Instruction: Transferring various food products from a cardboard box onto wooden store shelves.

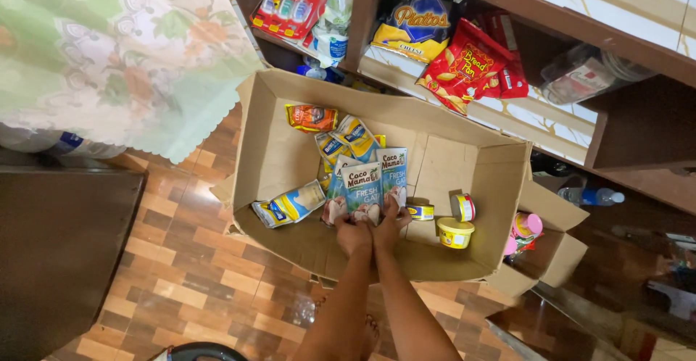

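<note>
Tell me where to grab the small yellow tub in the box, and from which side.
Take the yellow tub by its round rim from above. It sits upright on the cardboard box floor with its lid facing up, close to the near wall, so its sides are cramped. A small can lies just beyond it.

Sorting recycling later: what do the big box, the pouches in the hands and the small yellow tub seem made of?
Box: plain brown cardboard, matte, creased flaps. Pouches: likely glossy printed plastic or foil film; they crinkle and shine. Yellow tub: probably smooth plastic, though that is uncertain from here.
</note>
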